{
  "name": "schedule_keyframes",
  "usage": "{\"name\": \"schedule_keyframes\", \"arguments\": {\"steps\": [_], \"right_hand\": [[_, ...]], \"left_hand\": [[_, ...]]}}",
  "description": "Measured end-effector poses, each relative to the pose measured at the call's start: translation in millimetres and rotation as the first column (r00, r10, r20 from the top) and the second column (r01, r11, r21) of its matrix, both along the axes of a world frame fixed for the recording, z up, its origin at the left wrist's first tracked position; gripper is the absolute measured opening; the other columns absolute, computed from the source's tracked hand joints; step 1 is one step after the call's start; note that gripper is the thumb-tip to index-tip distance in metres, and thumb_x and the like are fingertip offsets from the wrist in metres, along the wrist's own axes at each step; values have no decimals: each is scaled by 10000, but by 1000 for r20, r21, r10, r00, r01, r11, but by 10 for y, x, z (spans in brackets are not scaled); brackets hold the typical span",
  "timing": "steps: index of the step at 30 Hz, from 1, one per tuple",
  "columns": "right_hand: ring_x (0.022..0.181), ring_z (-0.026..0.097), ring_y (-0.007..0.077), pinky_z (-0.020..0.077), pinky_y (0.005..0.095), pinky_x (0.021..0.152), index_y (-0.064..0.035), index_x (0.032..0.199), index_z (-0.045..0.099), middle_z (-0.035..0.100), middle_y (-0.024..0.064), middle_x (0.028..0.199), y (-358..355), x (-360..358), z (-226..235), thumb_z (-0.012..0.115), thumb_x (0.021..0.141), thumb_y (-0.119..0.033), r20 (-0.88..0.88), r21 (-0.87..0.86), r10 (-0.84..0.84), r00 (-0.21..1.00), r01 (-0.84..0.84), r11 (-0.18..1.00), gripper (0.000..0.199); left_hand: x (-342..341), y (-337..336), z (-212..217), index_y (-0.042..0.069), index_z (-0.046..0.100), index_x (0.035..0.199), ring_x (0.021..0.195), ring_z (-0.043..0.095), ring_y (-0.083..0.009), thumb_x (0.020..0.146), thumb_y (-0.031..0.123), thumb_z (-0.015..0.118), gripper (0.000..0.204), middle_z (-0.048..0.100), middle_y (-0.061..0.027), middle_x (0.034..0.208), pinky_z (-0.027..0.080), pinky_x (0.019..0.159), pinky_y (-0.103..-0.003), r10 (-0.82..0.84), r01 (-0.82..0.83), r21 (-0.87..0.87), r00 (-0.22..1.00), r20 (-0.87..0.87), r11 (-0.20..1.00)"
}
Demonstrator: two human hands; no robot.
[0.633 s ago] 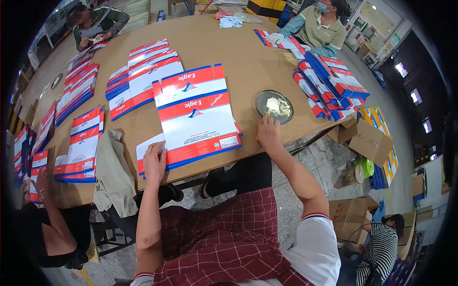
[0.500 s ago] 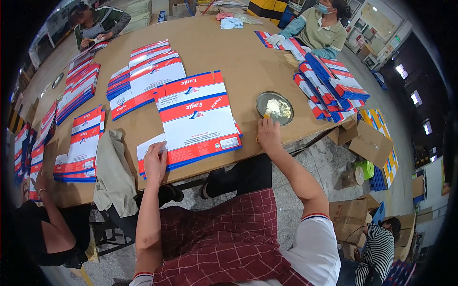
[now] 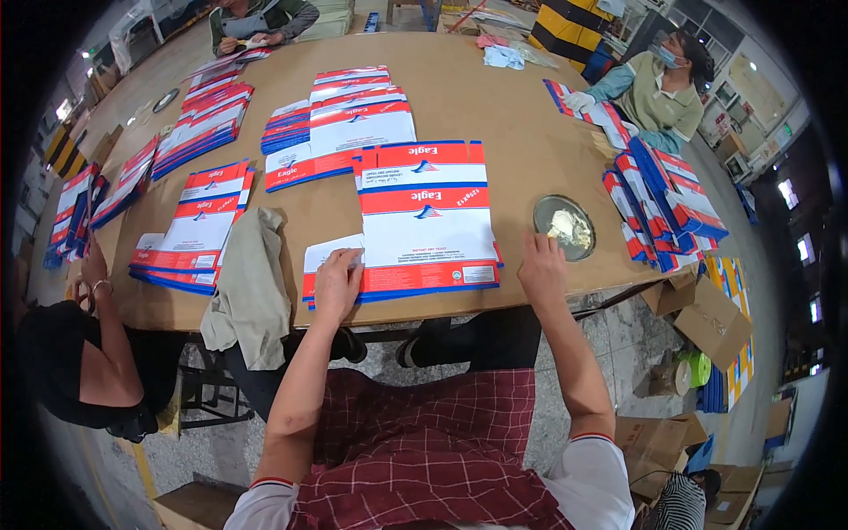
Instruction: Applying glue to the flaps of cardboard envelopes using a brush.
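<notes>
In front of me lies a stack of flat red, white and blue cartons. My left hand rests on the white flap at the stack's lower left, its fingers laid along the sheet. My right hand is closed around a small brush, mostly hidden by the fingers. The brush's pale tip reaches into a round dark dish, where a lump of whitish paste sits.
More carton stacks stand behind, at left and at right. A grey-beige cloth hangs over the table edge. Co-workers sit at left, far left and far right. Open cardboard boxes stand right.
The view has shifted, so the table scene sits further right in the picture. My left hand stays on the flap, and my right hand stays by the dish with the brush.
</notes>
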State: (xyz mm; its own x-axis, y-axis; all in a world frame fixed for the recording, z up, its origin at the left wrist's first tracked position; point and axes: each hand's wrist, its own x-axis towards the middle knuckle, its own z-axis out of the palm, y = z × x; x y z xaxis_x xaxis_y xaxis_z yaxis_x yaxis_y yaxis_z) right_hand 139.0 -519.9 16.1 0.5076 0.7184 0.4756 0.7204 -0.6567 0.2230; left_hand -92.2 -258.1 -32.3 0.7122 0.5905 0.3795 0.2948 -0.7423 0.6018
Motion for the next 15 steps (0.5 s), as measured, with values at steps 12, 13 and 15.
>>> {"name": "schedule_keyframes", "arguments": {"steps": [12,13,15], "right_hand": [[951,573,249,449,347,802,42,1214,420,572,167,1089,840,131,-58,612,832,-322,-837,437,369,405,88,895,561],[916,578,220,458,336,769,25,1210,438,587,136,1070,854,190,-65,621,830,-312,-879,442,379,290,200,874,540],[882,583,191,467,324,737,8,1206,457,601,104,1051,826,474,-164,630,827,-303,-898,438,402,179,294,849,520]], "left_hand": [[-69,-15,-103,56,608,1010,892,565,-328,788,101,586,228,592,-144,964,451,778,-413,8,-8,-6,999,44,1000],[-83,-22,-91,53,606,1013,899,562,-326,789,102,587,230,591,-142,969,447,784,-412,16,-15,-14,999,45,1000],[-112,-25,-44,50,604,1016,906,560,-324,790,104,589,232,590,-139,974,442,791,-411,32,-31,-15,997,63,999]]}}
